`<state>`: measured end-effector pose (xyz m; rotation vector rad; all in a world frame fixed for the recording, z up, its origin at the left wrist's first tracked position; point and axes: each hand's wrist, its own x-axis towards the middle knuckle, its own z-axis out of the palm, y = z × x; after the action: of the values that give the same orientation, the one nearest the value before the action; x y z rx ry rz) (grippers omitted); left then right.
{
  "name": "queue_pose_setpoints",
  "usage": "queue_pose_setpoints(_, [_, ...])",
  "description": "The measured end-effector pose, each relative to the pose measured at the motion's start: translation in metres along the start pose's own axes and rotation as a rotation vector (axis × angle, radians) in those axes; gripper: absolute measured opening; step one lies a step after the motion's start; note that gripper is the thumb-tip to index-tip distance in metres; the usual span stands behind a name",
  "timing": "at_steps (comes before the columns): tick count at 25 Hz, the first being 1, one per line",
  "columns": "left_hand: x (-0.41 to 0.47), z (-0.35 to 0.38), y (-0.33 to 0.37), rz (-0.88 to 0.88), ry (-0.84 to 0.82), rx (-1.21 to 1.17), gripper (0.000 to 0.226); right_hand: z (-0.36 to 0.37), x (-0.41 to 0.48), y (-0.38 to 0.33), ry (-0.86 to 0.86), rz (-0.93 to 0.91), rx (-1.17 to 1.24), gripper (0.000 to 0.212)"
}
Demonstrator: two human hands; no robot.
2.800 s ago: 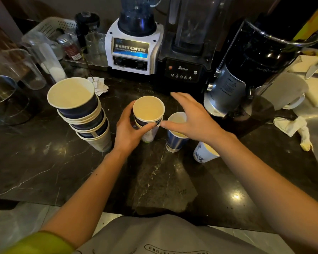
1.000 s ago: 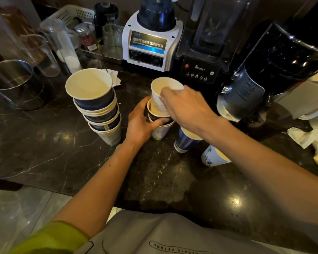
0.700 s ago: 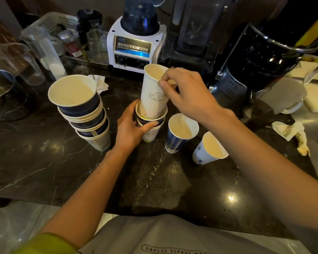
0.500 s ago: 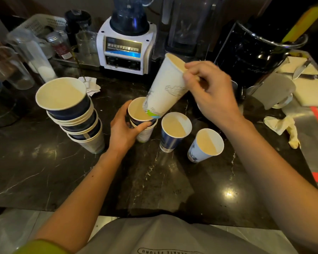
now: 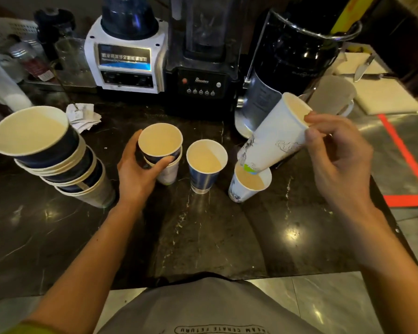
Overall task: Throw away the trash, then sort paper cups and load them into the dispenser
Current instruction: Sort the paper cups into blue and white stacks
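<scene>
My left hand (image 5: 138,174) grips a short stack of two nested cups (image 5: 161,153), a dark blue one on top of a white one, standing on the black marble counter (image 5: 203,237). My right hand (image 5: 340,160) pinches the rim of a tall white paper cup (image 5: 275,138), tilted, its base dipping into the mouth of a white printed cup (image 5: 247,185) on the counter. A single blue cup (image 5: 205,165) stands between the two. A leaning stack of several nested blue and white cups (image 5: 48,155) sits at the left.
Behind the cups stand a white blender base (image 5: 126,61), a black blender (image 5: 200,68) and a dark cylindrical machine (image 5: 290,66). Crumpled paper slips (image 5: 82,115) lie at the back left. A cutting board with a knife (image 5: 377,88) lies at the right, by red floor tape (image 5: 410,165).
My right hand pulled the tall white cup out of the stack held by my left hand and carried it right, down onto the white printed cup. My left hand stayed put.
</scene>
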<state>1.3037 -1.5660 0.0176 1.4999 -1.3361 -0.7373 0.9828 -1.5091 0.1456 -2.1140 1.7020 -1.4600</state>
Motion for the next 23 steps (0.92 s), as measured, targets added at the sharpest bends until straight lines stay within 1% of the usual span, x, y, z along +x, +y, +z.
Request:
queue_pose_setpoints(3, [0.000, 0.002, 0.000, 0.008, -0.006, 0.007, 0.084, 0.004, -0.018, 0.014, -0.140, -0.030, -0.101, 0.014])
queue_pose_setpoints(6, [0.000, 0.001, 0.000, 0.011, -0.006, 0.016, 0.084, 0.027, -0.042, 0.031, -0.379, -0.007, -0.146, 0.015])
queue_pose_setpoints(8, [0.000, -0.002, 0.000, 0.017, -0.008, 0.018, 0.083, 0.041, -0.055, 0.041, -0.491, 0.032, -0.163, 0.017])
queue_pose_setpoints(12, [0.001, 0.000, -0.001, 0.031, -0.021, 0.010, 0.084, 0.049, -0.064, 0.054, -0.631, 0.168, -0.235, 0.018])
queue_pose_setpoints(13, [0.001, 0.001, -0.002, 0.029, -0.021, 0.009, 0.083, 0.049, -0.063, 0.054, -0.649, 0.171, -0.249, 0.020])
queue_pose_setpoints(15, [0.000, 0.001, -0.002, 0.025, -0.022, 0.008, 0.083, 0.046, -0.057, 0.047, -0.608, 0.126, -0.245, 0.027])
queue_pose_setpoints(18, [0.000, 0.000, -0.001, 0.007, -0.018, 0.001, 0.084, 0.054, -0.037, 0.026, -0.529, 0.033, -0.128, 0.036])
queue_pose_setpoints(21, [0.000, -0.001, 0.001, -0.015, -0.031, -0.021, 0.085, 0.088, -0.012, 0.002, -0.580, -0.061, -0.028, 0.040])
queue_pose_setpoints(23, [-0.001, -0.006, 0.003, -0.028, -0.045, -0.023, 0.086, 0.121, 0.008, -0.019, -0.656, -0.082, 0.006, 0.050])
